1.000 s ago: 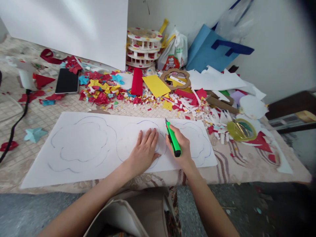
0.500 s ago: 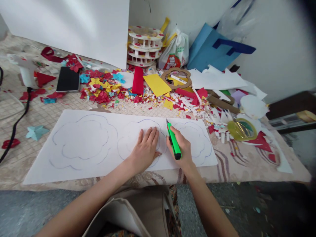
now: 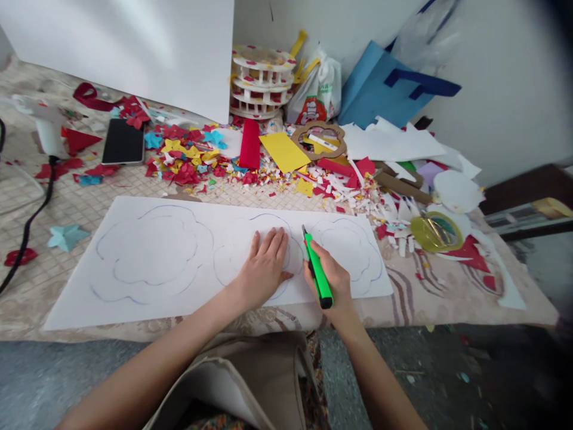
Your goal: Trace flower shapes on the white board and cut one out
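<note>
A long white sheet with three blue flower outlines lies across the patterned table. My left hand rests flat on the middle outline, fingers stretched out. Just to its right, my right hand grips a green utility knife. Its blade tip touches the sheet between the middle and the right outline.
Red, yellow and white paper scraps litter the table behind the sheet. A black phone and a glue gun with its black cord lie at the left. A tape roll sits right; a blue bag and white board stand behind.
My right hand has drawn the green knife a little toward me along the sheet. The left hand has stayed flat in place.
</note>
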A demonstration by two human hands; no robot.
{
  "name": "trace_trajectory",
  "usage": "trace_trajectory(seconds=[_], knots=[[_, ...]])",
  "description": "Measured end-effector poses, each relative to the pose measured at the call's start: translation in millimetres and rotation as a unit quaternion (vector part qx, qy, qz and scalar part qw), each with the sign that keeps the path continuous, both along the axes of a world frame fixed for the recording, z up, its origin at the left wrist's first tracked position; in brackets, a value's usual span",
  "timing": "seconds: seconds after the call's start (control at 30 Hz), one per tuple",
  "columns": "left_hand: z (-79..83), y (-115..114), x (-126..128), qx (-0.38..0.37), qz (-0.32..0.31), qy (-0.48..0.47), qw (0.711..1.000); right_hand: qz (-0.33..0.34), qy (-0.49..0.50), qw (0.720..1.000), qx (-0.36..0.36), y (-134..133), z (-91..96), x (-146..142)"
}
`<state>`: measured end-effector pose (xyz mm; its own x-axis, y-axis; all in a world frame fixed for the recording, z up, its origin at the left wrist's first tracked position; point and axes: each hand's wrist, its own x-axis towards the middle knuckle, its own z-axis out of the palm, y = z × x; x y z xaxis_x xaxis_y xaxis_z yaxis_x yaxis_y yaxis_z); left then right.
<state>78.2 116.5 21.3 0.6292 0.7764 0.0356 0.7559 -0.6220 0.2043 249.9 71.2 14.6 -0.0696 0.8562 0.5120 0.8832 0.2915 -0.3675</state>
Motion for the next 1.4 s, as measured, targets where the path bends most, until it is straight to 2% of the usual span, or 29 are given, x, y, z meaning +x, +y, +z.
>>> trace_trajectory(seconds=[0.53,0.8,1.0,1.13,1.4], knots=[[2.1,-0.7,0.7,-0.007,0.000,-0.002,1.000,-0.016,-0.065,0.998,0.015,-55.0,-0.8,-5.3],[2.6,0.1,0.2,-0.012,0.001,-0.002,1.000,-0.023,-0.073,0.997,0.007,-92.4,3.4,-9.9],[2.9,0.8,-0.4,-0.019,-0.004,-0.003,1.000,-0.026,-0.069,0.997,-0.009,-120.4,-2.1,-9.3],[1.2,1.1,-0.7,-0.016,-0.005,-0.010,1.000,-0.038,-0.069,0.997,0.008,-131.9,-6.5,-9.6],[-0.5,1.0,-1.9,-0.007,-0.012,-0.014,1.000,-0.039,-0.094,0.995,-0.014,-147.8,-8.4,-5.2]])
